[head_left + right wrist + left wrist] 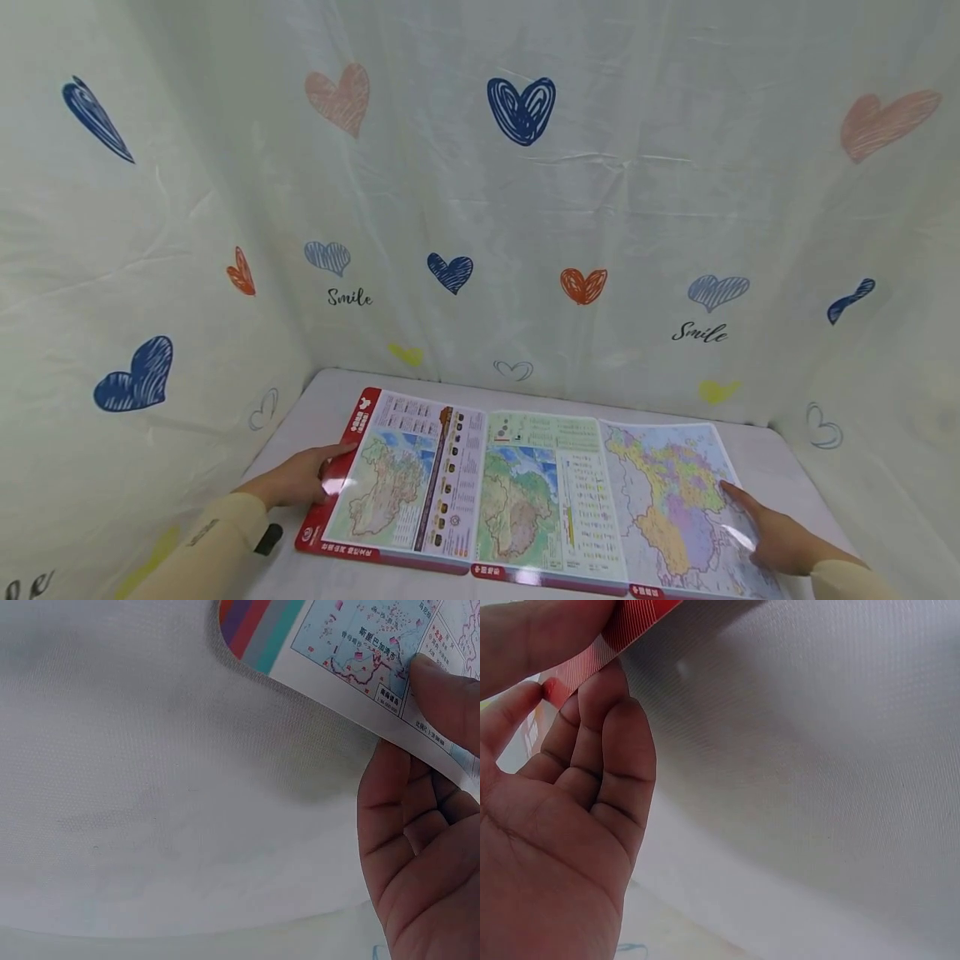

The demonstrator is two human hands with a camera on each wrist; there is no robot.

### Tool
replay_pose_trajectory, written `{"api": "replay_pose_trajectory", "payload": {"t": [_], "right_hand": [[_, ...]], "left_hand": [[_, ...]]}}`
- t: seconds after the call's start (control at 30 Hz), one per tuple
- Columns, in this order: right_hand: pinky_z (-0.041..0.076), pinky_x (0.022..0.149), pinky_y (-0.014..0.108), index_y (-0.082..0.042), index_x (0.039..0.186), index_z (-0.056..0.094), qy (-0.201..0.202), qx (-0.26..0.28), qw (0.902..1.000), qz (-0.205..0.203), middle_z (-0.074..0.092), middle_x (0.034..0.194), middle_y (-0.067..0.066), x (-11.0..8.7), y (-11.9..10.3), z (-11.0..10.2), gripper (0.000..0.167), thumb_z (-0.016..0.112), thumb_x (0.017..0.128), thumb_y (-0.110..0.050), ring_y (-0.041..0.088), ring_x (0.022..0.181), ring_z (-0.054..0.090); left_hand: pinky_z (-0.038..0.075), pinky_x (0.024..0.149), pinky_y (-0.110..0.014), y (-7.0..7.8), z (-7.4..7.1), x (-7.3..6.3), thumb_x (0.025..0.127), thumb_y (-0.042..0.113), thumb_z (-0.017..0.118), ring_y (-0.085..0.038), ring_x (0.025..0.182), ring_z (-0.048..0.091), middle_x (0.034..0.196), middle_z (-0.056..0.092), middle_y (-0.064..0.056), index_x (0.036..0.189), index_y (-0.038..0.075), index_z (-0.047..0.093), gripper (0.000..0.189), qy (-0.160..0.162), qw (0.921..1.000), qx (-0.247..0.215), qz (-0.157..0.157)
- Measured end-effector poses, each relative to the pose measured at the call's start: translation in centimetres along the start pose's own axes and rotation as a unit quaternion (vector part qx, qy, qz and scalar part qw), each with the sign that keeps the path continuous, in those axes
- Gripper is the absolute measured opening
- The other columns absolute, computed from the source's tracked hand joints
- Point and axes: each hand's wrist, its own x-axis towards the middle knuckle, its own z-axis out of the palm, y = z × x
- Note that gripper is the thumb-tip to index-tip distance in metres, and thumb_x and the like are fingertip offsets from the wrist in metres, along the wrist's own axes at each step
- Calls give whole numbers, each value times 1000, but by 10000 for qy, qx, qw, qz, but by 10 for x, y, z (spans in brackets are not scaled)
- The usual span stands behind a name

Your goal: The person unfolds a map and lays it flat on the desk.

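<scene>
A folding map [517, 508] with three printed panels lies spread across the table in the head view. Its left end carries a red border, and creases part the panels. My left hand [296, 477] pinches that red edge; in the left wrist view the thumb is over the red strip [641, 622] and the fingers [626, 742] are under it. At the opposite end, my right hand [780, 533] grips the right edge. The right wrist view shows its thumb [442, 697] on the printed face and fingers behind the map's white margin [322, 701].
A white table [330, 396] carries the map. Pale curtains [465, 192] printed with hearts and "Smile" stand behind it and on both sides. A small black object [268, 539] sits beside the left sleeve [225, 537].
</scene>
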Motion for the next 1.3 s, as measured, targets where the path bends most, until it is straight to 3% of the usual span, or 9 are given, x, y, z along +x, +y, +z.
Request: {"api": "replay_pose_trajectory", "payload": {"t": [0.4,0.73,1.2,1.3], "right_hand": [[39,88,73,-2,150,25,-59,-163,9997,144,46,126,44,5,4,2,97,79,70,0,37,90,55],[42,86,71,1,147,31,71,-290,9995,-89,54,116,40,-3,-3,-1,92,81,69,0,37,88,58],[41,87,71,3,146,34,68,-206,9998,-32,56,115,38,-1,0,1,90,81,70,-1,36,87,56],[42,87,69,4,145,36,99,-311,9994,-63,59,106,33,-3,-1,-1,88,81,70,-3,35,86,56]], "left_hand": [[58,68,-40,-4,5,5,68,1,86,-24,85,57,104,59,-12,149,2,43,92,21,9998,147,-155],[58,66,-39,-2,6,7,63,1,88,-25,84,56,100,58,-12,148,2,45,95,86,9989,324,-328],[58,65,-37,-5,6,8,65,0,86,-24,82,55,95,57,-11,147,0,45,92,97,9987,450,-229],[56,65,-35,-4,6,7,68,-2,84,-23,81,54,91,56,-9,146,-1,46,87,105,9984,526,-186]]}}
